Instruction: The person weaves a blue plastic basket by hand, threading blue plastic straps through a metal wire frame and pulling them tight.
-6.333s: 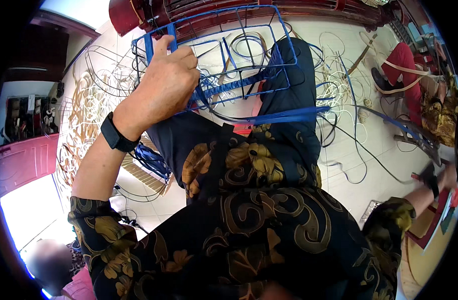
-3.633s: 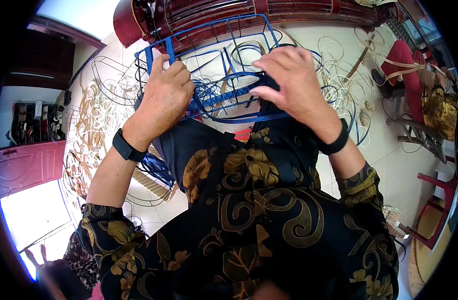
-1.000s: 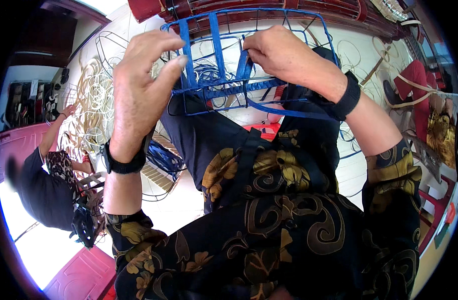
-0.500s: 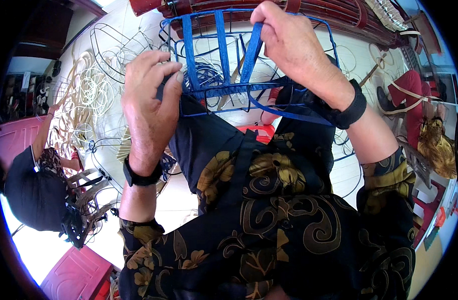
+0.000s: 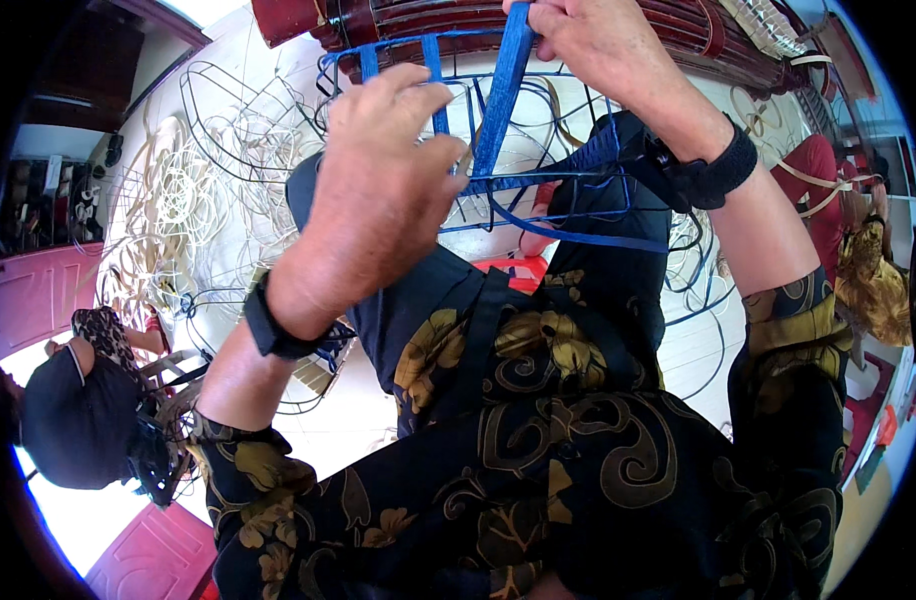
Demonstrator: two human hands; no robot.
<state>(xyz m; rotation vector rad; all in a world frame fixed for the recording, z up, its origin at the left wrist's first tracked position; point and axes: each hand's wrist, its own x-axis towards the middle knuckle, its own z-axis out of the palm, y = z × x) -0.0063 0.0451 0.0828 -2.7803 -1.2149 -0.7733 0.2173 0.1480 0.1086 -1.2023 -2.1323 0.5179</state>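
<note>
A rectangular wire frame [image 5: 598, 213] wrapped in blue strip rests over my thighs, with several flat blue bands running across it. My right hand [image 5: 608, 50], at the far side, pinches one blue strip [image 5: 503, 95] and holds it slanting up from the near rail. My left hand [image 5: 378, 190] is over the left part of the frame, fingers apart and slightly bent. Its fingertips are close to the lower end of that strip; whether they touch the rail I cannot tell. The left hand hides the frame's left corner. A loose blue tail [image 5: 578, 238] curves below the near rail.
Tangled pale strips [image 5: 173, 190] and bare wire frames [image 5: 228, 110] lie on the floor at left. A dark red slatted bench [image 5: 638, 30] stands beyond the frame. One person in black [image 5: 83, 415] is at left, another in red trousers [image 5: 818, 170] at right.
My left hand has moved right across the frame toward the strip's lower end. The right hand has risen farther away, pulling the blue strip longer and straighter.
</note>
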